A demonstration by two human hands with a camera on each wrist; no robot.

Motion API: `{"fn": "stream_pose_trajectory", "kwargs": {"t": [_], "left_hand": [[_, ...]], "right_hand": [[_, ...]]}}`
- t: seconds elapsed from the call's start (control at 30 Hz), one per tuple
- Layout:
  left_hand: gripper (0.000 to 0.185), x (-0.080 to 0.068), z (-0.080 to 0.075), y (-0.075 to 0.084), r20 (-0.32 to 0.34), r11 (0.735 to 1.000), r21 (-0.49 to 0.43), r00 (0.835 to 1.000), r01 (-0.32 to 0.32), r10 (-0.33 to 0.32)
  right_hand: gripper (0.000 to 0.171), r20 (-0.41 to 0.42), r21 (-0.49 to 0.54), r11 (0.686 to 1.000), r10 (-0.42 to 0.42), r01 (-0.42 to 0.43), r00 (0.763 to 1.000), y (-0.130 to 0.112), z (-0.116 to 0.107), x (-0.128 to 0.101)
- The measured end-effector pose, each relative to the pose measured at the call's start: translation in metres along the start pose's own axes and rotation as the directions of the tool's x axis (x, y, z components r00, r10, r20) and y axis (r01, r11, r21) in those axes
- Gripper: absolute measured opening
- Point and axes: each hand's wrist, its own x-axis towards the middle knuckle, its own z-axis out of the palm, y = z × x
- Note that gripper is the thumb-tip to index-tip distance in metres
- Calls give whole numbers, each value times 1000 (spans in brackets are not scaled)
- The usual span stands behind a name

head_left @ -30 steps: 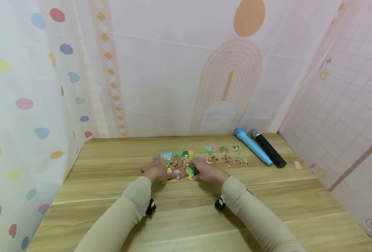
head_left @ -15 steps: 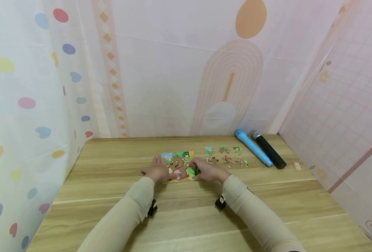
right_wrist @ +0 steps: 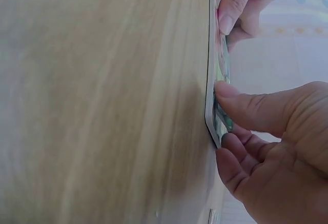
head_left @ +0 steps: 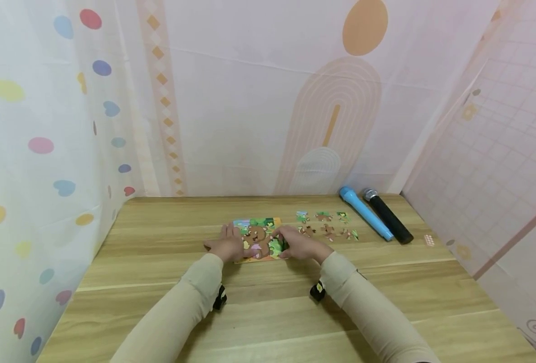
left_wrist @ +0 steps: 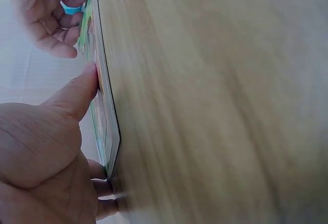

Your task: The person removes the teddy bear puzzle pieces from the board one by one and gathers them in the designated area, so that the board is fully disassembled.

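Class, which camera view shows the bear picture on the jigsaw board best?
The head view: the colourful bear jigsaw board lies face-up between both hands. Both wrist views catch only its thin edge, picture unreadable.

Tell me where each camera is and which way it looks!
Head: sits high, looks down at the wooden table; shows both beige sleeves, left hand and right hand on the colourful bear jigsaw puzzle board.
Left wrist: sits low by the tabletop, looks along it at the board's edge; shows the left hand's thumb.
Right wrist: sits low at the other side, looks at the board's edge; shows the right hand's thumb.
Shared: both wrist views show the board and both hands.
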Motion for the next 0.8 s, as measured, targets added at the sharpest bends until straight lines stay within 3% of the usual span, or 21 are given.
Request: {"fn": "stream_pose_trajectory", "kwargs": {"t": [0.57,0.8], "left_hand": [[110,2,-3,-1,27,1000,16,1000,-8,8],[114,3,-4,-5,30,999,-29,999,-15,15]], "right_hand": [[52,12,16,1000,8,-9,1000,1,-4,-3],[52,12,18,1000,-14,14,1000,4,-3,-4]]}}
